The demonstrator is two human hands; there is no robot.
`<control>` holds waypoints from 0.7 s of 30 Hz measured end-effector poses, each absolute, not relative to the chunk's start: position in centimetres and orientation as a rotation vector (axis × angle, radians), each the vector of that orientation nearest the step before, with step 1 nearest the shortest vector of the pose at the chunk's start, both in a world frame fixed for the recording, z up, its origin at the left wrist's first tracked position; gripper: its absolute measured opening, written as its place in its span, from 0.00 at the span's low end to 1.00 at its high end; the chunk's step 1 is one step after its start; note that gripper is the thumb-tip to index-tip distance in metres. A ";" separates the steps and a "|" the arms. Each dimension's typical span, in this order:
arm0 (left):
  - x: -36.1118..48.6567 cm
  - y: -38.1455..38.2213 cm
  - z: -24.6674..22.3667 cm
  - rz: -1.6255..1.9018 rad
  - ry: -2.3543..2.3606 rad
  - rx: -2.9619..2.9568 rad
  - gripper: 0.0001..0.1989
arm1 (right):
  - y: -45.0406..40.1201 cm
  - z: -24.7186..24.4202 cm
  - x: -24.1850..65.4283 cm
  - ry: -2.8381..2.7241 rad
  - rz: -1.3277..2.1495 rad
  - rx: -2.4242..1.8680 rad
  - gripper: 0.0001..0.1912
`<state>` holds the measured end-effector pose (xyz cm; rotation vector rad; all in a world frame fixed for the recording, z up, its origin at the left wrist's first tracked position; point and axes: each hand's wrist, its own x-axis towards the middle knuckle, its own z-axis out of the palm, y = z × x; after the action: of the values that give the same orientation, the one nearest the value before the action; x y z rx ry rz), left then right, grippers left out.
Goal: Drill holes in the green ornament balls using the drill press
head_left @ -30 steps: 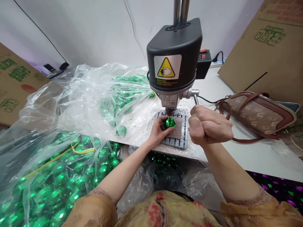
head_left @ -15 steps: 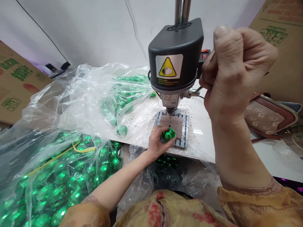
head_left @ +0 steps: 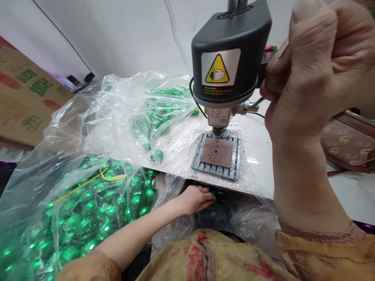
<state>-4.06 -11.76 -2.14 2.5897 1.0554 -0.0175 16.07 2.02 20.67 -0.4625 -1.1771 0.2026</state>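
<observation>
My left hand [head_left: 197,199] hangs below the table's front edge, over a plastic-lined opening with shiny green balls [head_left: 218,194] in it. Its fingers are curled downward and together; the palm side is hidden, so any ball in it cannot be made out. Raised high on the right, my right hand [head_left: 313,66] is closed around the feed lever [head_left: 258,102] of a bench drill press [head_left: 228,58]. The drill bit [head_left: 217,139] points down at a brown pad [head_left: 215,154] with a hole, on the slotted metal base [head_left: 215,171].
A big clear bag of green mirrored balls [head_left: 96,210] lies at left, with a yellow tie [head_left: 114,177]. Another bag of balls [head_left: 166,103] sits behind it, a loose ball [head_left: 156,156] in front. Dark shavings dot the white table [head_left: 254,171]. A cardboard box [head_left: 26,93] and handbag [head_left: 348,138] flank it.
My left hand has moved from above the base, where it held a green ball, down below the table edge. The ball is out of sight. My right hand stays on the lever; the view has shifted.
</observation>
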 end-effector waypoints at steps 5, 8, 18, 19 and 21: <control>-8.6 -6.5 4.5 0.626 1.726 2.559 0.21 | 2.3 20.7 15.9 -1.115 0.221 -0.463 0.26; -12.1 -3.0 7.0 -0.129 2.163 2.354 0.22 | 2.3 20.9 15.6 -1.091 0.215 -0.422 0.27; -14.5 -1.2 7.4 -0.904 2.183 2.169 0.19 | 1.9 20.9 15.7 -1.126 0.191 -0.443 0.26; -14.5 -1.1 7.4 -0.910 2.176 2.175 0.19 | 1.9 20.9 15.7 -1.127 0.193 -0.440 0.26; -14.6 -1.0 7.6 -0.927 2.147 2.197 0.19 | 1.7 20.9 15.6 -1.131 0.216 -0.446 0.25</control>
<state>-14.62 -0.96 7.60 2.1965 2.1469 -0.9272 15.63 1.70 20.92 -0.4462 -1.1309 0.2159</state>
